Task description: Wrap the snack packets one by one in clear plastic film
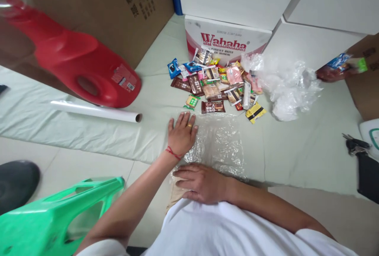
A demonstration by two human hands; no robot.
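Observation:
A clear plastic bag (220, 141) lies flat and wrinkled on the pale green cloth in front of me. My left hand (182, 133), with a ring and a red string bracelet at the wrist, rests palm down on the bag's left edge, fingers spread. Nearer my body, my right hand (201, 183) lies flat over the bag's near edge, its fingers stretched to the left. Just beyond the bag sits a heap of small wrapped snacks (211, 90), including a brown cocoa packet (213, 107), a green packet (192, 101) and a yellow packet (256, 112).
Behind the snacks stands a Wahaha water carton (225, 39), with crumpled clear plastic (291, 86) to its right. A red jug (79, 58) and a white roll (97, 111) lie at left. A green stool (59, 212) is lower left; keys (355, 144) are at far right.

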